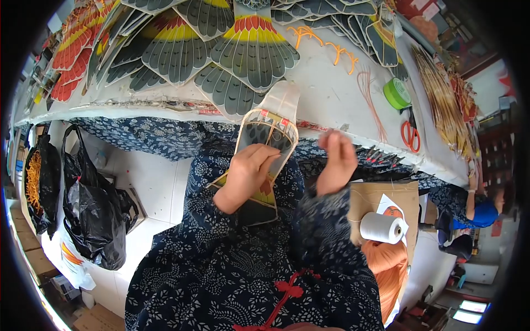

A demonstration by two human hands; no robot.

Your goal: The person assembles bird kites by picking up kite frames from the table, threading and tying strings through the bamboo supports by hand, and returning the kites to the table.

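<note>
My left hand point(248, 174) is closed on a painted kite point(279, 142), thumb and fingers pinching near its middle. The kite has a pale, curved bamboo rim and dark feather patterns with yellow and red below. Its upper end meets the table edge, and its lower part lies against my patterned clothes. To the right, apart from the kite, my right hand point(338, 160) is raised with its fingers drawn together. Its fingertips are blurred, and what they pinch, if anything, is too small to make out.
Painted feather-shaped kite pieces point(254, 52) cover the table's far side. Orange strips point(339, 55), green tape point(396, 94), red-handled scissors point(410, 135) and bamboo sticks point(441, 99) lie rightward. A white thread cone point(381, 228) sits lower right. Black bags point(94, 209) hang left. Another person point(483, 214) is far right.
</note>
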